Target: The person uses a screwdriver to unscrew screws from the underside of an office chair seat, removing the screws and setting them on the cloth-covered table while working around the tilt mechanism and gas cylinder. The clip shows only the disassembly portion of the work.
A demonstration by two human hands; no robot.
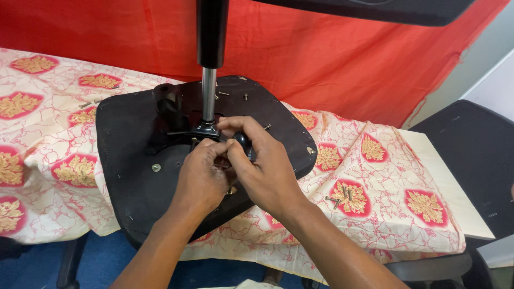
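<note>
On the counter point(471, 214), over a cream cloth with red and gold leaf motifs point(375, 176): an upturned black chair seat point(134, 176), underside up, overhanging the near edge. Bolted to its middle, a black metal mechanism plate point(182, 134), with a silver gas-lift column point(209, 93) rising straight up into a black sleeve at the top of the view. Both hands together just in front of the column's foot. Left hand point(201, 179) curled, fingertips pinched at a small part against the mechanism; what it pinches hidden by the fingers. Right hand point(265, 166) clenched around a black knob point(242, 142) at the mechanism's right side, thumb over the top, touching the left hand's fingers. Loose screws point(342, 195) lying on the cloth to the right of the seat, well apart from the hands; a few more screws point(88, 103) beyond the seat's far left edge. Red fabric backdrop point(332, 53) behind. Black chair part point(471, 155) at far right, beside the counter.
</note>
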